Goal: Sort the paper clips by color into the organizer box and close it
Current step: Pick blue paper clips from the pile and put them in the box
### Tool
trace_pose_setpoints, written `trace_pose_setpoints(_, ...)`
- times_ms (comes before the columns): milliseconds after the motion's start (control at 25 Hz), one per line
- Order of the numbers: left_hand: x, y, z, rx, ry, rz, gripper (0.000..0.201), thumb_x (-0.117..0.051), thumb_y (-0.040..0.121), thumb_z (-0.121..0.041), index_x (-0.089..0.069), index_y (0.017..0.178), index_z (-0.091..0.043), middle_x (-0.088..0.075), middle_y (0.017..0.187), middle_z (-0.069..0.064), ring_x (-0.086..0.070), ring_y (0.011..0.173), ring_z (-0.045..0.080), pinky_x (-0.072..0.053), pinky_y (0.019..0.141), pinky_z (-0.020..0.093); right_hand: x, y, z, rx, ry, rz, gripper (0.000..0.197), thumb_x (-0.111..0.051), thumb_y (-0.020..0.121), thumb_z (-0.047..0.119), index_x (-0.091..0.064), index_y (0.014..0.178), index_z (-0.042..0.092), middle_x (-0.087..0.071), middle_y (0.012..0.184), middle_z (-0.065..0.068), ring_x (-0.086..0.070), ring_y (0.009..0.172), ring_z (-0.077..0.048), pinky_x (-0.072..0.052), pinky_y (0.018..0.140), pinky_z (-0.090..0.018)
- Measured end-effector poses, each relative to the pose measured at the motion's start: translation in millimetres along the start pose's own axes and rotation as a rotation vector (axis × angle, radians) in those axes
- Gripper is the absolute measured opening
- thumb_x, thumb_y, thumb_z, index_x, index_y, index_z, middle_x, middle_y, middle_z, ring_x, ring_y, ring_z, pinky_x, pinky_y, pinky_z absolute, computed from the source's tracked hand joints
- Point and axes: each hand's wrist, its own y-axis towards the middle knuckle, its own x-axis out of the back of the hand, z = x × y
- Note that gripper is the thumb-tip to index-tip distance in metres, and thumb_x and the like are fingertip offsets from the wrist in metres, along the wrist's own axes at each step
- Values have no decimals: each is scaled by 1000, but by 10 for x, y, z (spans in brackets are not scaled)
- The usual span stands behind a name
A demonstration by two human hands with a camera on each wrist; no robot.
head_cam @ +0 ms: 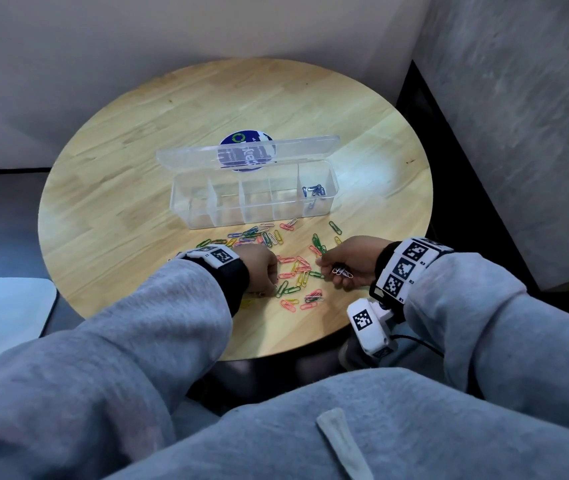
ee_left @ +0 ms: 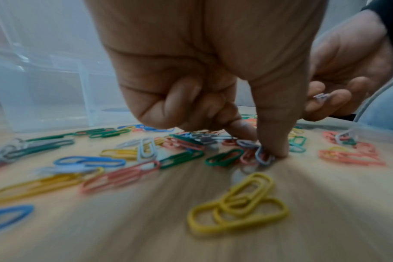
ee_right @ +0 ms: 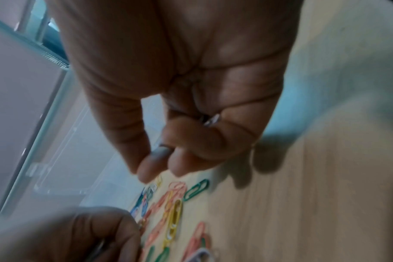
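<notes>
A clear organizer box [head_cam: 207, 216] stands mid-table with its lid [head_cam: 186, 157] raised; only its rightmost compartment holds dark blue clips [head_cam: 314, 191]. Loose paper clips [head_cam: 293, 271] in pink, yellow, green, blue and white lie scattered in front of it. My left hand [head_cam: 271, 284] is down in the pile, fingers curled, its thumb and forefinger [ee_left: 261, 141] pinching a white clip [ee_left: 264, 157] against the wood. My right hand [head_cam: 328, 268] hovers just to the right, fingers curled around a small bunch of white clips [head_cam: 342, 271], which also show in the palm [ee_right: 211, 120].
The round wooden table [head_cam: 137, 188] has a blue sticker [head_cam: 246, 138] behind the box lid. A wall corner closes in behind and to the right. Two linked yellow clips [ee_left: 238, 205] lie nearest my left wrist. A pale pad [head_cam: 2, 313] sits off the table's left.
</notes>
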Motion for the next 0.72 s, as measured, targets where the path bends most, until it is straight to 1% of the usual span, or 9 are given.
trace_pose_setpoints(80,-6,3,3,6,-1,12,13,-71,78,-26,-58,74,-25,-57,73,-10,-53,77,12,-36,55,20,-10,-74,6,27,-207,-38,16,-63,86,18,-58,73,10,-56,69,-6,-39,45,-10,-33,39,-17)
trace_pose_setpoints(160,2,0,-7,11,10,26,12,-71,78,-26,-59,73,-24,-58,73,-10,-54,77,13,-37,55,21,-75,-179,31,93,-438,-99,5,-69,81,16,-67,81,11,-61,62,0,-43,39,-7,-36,41,-17)
trace_pose_setpoints(240,11,-13,-25,0,23,27,7,-70,78,-24,-63,79,-24,-61,77,-7,-55,76,13,-37,54,21,-177,-250,51,134,-661,-153,5,-69,80,15,-70,85,17,-58,57,8,-47,42,-4,-38,43,-15)
trace_pose_setpoints(320,9,-32,-40,-14,32,18,6,-68,78,-22,-63,81,-23,-61,80,-6,-53,76,13,-36,51,20,-272,-270,53,178,-816,-171,8,-70,79,16,-66,78,24,-57,65,12,-52,51,-1,-37,44,-14)
trace_pose_setpoints(360,6,-47,-47,-17,36,8,6,-68,79,-21,-63,81,-23,-60,80,-6,-52,75,13,-35,50,20,-306,-258,42,207,-899,-180,11,-70,78,17,-63,75,25,-57,71,12,-55,61,-2,-38,48,-15)
trace_pose_setpoints(440,-5,-60,-48,-17,26,-27,7,-65,78,-18,-63,80,-23,-60,80,-5,-52,75,14,-34,49,19,-359,-226,12,266,-1029,-212,9,-68,78,18,-61,76,25,-58,79,10,-55,77,-10,-41,55,-18)
trace_pose_setpoints(560,18,-67,-20,-18,-18,-55,8,-65,77,-17,-61,77,-24,-58,76,-6,-52,73,13,-34,49,18,-390,-157,7,341,-1048,-261,9,-59,81,16,-67,82,20,-66,89,2,-61,86,-18,-50,69,-25)
trace_pose_setpoints(600,30,-67,-9,-17,-36,-56,8,-66,77,-17,-61,76,-24,-57,73,-7,-51,68,11,-34,49,18,-384,-139,20,347,-1025,-277,10,-59,81,17,-68,83,19,-67,90,2,-61,87,-18,-51,70,-25)
trace_pose_setpoints(720,47,-47,50,0,-188,-92,12,-68,77,-19,-58,71,-25,-56,67,-11,-49,60,3,-36,50,19,-337,-108,50,342,-953,-341,8,-63,81,18,-70,83,20,-58,73,11,-55,72,-11,-40,54,-17)
